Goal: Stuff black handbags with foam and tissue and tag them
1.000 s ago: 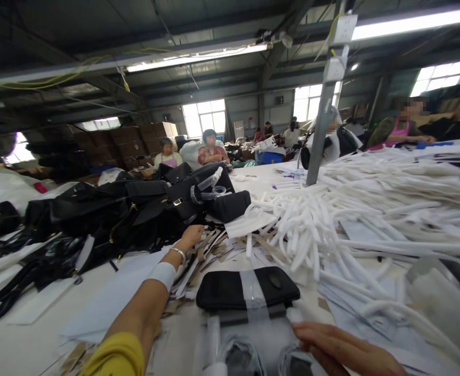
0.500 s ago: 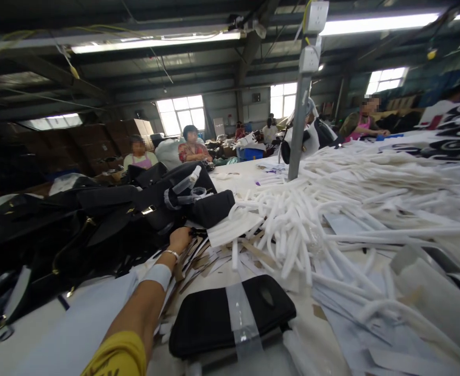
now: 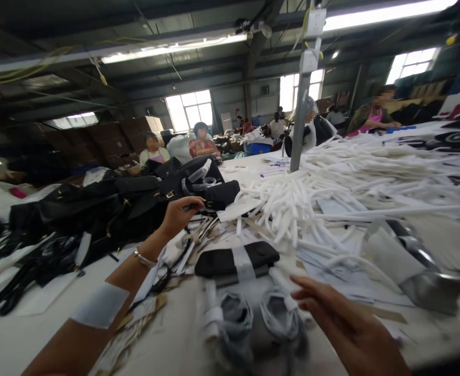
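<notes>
The left hand (image 3: 177, 216) is raised over the counter (image 3: 175, 326), its fingers bent in toward the thumb, beside the near edge of a small black pouch (image 3: 225, 194). Whether it grips anything cannot be told. A bracelet (image 3: 146, 259) circles the wrist, and a pale band (image 3: 102, 305) lies on the forearm.

The right hand (image 3: 343, 318) is released, its fingers nearly straight and pointing toward the right side of a wrapped bundle (image 3: 255, 324). Contact between them cannot be made out for certain.

The bundle lies near, in the middle of the counter, between the two forearms. Two plastic-covered coils show on it, with a white roll (image 3: 211, 316) at its left; its nearest part is blurred. At its far end is a flat black case (image 3: 236, 258) with a clear strip across the middle.

Paper scraps (image 3: 202, 237) lie beyond the case, with black bags (image 3: 131, 209) heaped on the left. White tubes (image 3: 288, 209) are piled on the right, beside a grey post (image 3: 301, 120). A crumpled silvery wrapper (image 3: 434, 290) lies at the near right. On the far side are several people, one in a red patterned top (image 3: 200, 148).
</notes>
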{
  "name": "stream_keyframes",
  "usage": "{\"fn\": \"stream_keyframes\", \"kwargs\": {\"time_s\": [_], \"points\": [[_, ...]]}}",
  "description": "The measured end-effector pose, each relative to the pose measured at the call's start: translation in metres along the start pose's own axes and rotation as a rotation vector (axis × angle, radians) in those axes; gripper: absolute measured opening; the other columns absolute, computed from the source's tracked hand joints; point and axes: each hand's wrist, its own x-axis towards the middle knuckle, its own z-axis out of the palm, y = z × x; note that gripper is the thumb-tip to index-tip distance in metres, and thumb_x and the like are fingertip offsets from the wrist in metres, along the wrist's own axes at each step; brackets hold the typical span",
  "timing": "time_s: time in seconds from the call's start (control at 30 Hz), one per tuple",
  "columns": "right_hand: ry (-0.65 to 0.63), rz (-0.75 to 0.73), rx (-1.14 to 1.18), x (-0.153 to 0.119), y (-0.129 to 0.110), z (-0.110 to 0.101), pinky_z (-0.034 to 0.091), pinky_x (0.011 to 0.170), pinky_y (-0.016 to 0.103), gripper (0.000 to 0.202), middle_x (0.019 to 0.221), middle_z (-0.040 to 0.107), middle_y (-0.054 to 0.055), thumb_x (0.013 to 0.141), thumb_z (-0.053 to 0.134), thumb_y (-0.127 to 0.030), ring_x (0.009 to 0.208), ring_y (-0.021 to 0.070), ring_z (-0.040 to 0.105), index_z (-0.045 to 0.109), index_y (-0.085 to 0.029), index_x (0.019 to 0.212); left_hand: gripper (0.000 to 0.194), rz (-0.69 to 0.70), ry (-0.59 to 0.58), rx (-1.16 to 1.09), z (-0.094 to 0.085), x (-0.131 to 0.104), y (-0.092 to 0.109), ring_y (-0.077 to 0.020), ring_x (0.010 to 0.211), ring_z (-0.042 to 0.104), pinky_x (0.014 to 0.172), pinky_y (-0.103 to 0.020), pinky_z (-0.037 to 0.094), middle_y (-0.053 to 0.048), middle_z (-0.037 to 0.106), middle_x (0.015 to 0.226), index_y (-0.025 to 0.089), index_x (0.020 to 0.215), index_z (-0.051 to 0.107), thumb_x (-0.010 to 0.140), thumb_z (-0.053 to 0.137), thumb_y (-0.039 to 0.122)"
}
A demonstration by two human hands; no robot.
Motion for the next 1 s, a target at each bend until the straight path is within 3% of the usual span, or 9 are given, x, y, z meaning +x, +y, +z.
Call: {"fn": "stream_keyframes", "kwargs": {"time_s": [0.1, 0.2, 0.27, 0.33, 0.47, 0.63, 0.7, 0.8, 1.0], "points": [[-0.050, -0.027, 0.261, 0.005, -0.020, 0.011, 0.056, 0.097, 0.036, 0.045, 0.127, 0.067, 0.006, 0.094, 0.057, -0.046, 0.112, 0.0246, 0.067, 0.057, -0.027, 0.135, 0.024, 0.104, -0.135, -0.078, -0.012, -0.039, 0.076, -0.0199, 0.094, 0.070, 0.092, -0.031, 0.054, -0.008, 0.076, 0.102, 0.017, 0.084, 0.073, 0.087, 0.064, 0.039], [-0.160, -0.059, 0.466, 0.000, -0.030, 0.022, 0.049, 0.106, 0.040, 0.053, 0.146, 0.052, 0.007, 0.094, 0.059, -0.044, 0.129, 0.0255, 0.055, 0.047, -0.026, 0.143, 0.020, 0.365, -0.326, -0.101, -0.012, -0.081, 0.143, -0.0164, 0.093, 0.071, 0.088, -0.026, 0.054, -0.006, 0.077, 0.099, 0.020, 0.087, 0.073, 0.095, 0.056, 0.028], [-0.270, -0.051, 0.511, -0.007, -0.036, 0.026, 0.049, 0.106, 0.040, 0.056, 0.141, 0.057, 0.008, 0.093, 0.062, -0.043, 0.126, 0.0258, 0.057, 0.047, -0.025, 0.144, 0.020, 0.484, -0.385, -0.106, -0.007, -0.105, 0.176, -0.0147, 0.092, 0.071, 0.087, -0.024, 0.054, -0.005, 0.077, 0.099, 0.021, 0.090, 0.072, 0.097, 0.053, 0.022], [-0.380, -0.019, 0.496, -0.016, -0.041, 0.024, 0.054, 0.097, 0.038, 0.051, 0.121, 0.070, 0.007, 0.092, 0.064, -0.042, 0.109, 0.0244, 0.067, 0.055, -0.023, 0.139, 0.020, 0.558, -0.414, -0.111, -0.002, -0.125, 0.196, -0.0150, 0.094, 0.071, 0.088, -0.024, 0.053, -0.006, 0.077, 0.100, 0.021, 0.092, 0.071, 0.097, 0.052, 0.018], [-0.469, 0.080, 0.460, -0.039, -0.032, 0.006, 0.058, 0.073, 0.030, 0.045, 0.083, 0.076, 0.002, 0.089, 0.067, -0.043, 0.070, 0.0168, 0.069, 0.064, -0.021, 0.129, 0.017, 0.540, -0.417, -0.096, 0.005, -0.149, 0.203, -0.0151, 0.092, 0.072, 0.085, -0.024, 0.054, -0.006, 0.076, 0.099, 0.020, 0.102, 0.070, 0.095, 0.055, 0.016], [-0.449, 0.159, 0.417, -0.088, 0.007, -0.013, 0.053, 0.079, 0.029, 0.027, 0.088, 0.076, 0.004, 0.092, 0.063, -0.043, 0.081, 0.0169, 0.069, 0.073, -0.020, 0.103, 0.024, 0.378, -0.467, -0.171, 0.023, -0.184, 0.197, -0.0142, 0.090, 0.071, 0.079, -0.021, 0.054, -0.007, 0.075, 0.102, 0.020, 0.110, 0.072, 0.095, 0.055, 0.014], [-0.495, 0.199, 0.443, -0.111, 0.021, -0.011, 0.052, 0.079, 0.029, 0.027, 0.087, 0.075, 0.005, 0.093, 0.062, -0.043, 0.082, 0.0168, 0.069, 0.072, -0.019, 0.101, 0.024, 0.351, -0.548, -0.210, 0.036, -0.202, 0.198, -0.0141, 0.086, 0.072, 0.076, -0.020, 0.054, -0.007, 0.076, 0.099, 0.021, 0.110, 0.073, 0.095, 0.055, 0.015], [-0.517, 0.337, 0.554, -0.140, 0.034, 0.000, 0.050, 0.065, 0.026, 0.031, 0.078, 0.073, 0.002, 0.090, 0.064, -0.046, 0.066, 0.0138, 0.065, 0.067, -0.018, 0.103, 0.023, 0.313, -0.631, -0.196, 0.052, -0.222, 0.198, -0.0152, 0.085, 0.072, 0.074, -0.021, 0.054, -0.006, 0.076, 0.098, 0.022, 0.110, 0.073, 0.095, 0.056, 0.018], [-0.443, 0.313, 0.368, -0.181, 0.061, 0.000, 0.047, 0.065, 0.027, 0.029, 0.082, 0.071, 0.003, 0.095, 0.055, -0.045, 0.066, 0.0135, 0.061, 0.062, -0.018, 0.093, 0.023, 0.105, -0.518, -0.083, 0.061, -0.233, 0.192, -0.0194, 0.095, 0.072, 0.085, -0.026, 0.055, -0.007, 0.076, 0.106, 0.020, 0.111, 0.072, 0.095, 0.056, 0.023]]}}
